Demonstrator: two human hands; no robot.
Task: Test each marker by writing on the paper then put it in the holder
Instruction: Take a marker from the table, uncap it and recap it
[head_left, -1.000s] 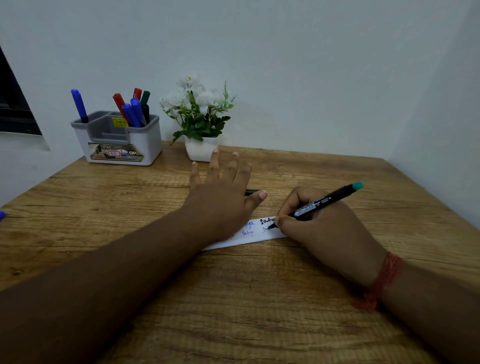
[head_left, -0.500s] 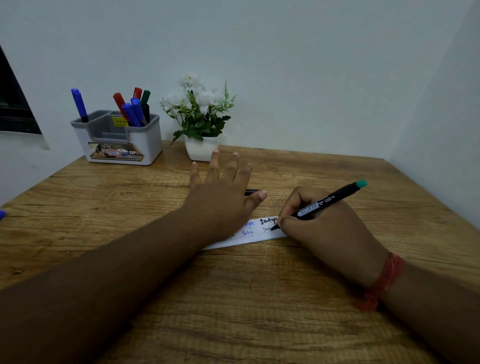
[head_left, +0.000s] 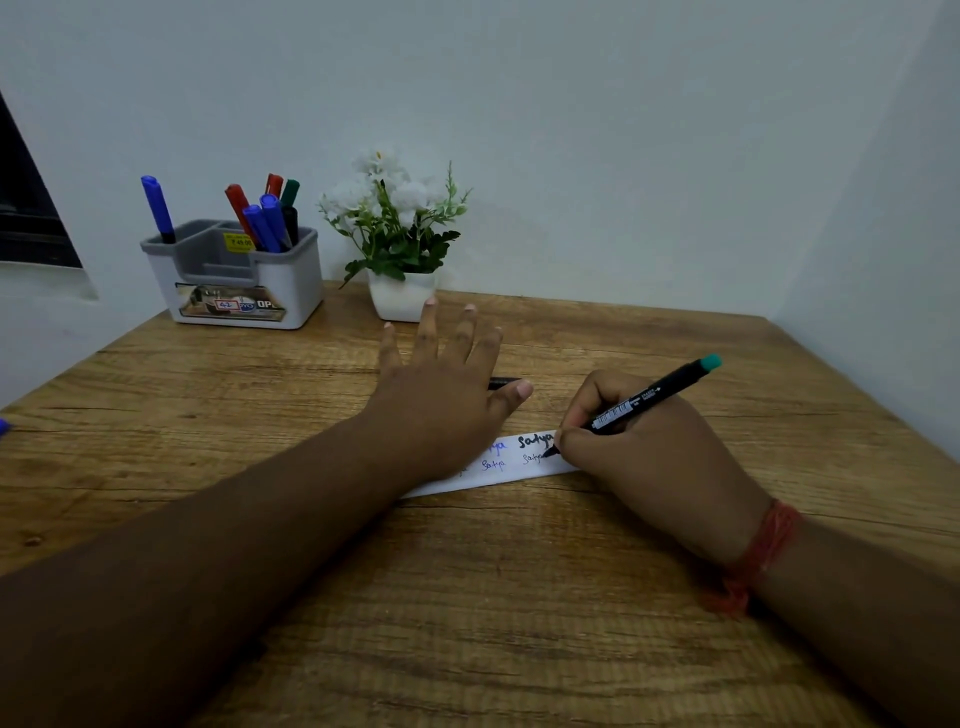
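your right hand (head_left: 660, 457) grips the marker (head_left: 644, 400), left hand (head_left: 441, 400) lies flat, fingers straight, on the paper (head_left: 498, 467); ease that pressure and the strip may skid, smearing ink.

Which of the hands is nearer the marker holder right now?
Left. The left hand lies flat on the paper, in front of and right of the marker holder. The right hand grips the green-capped marker farther right.
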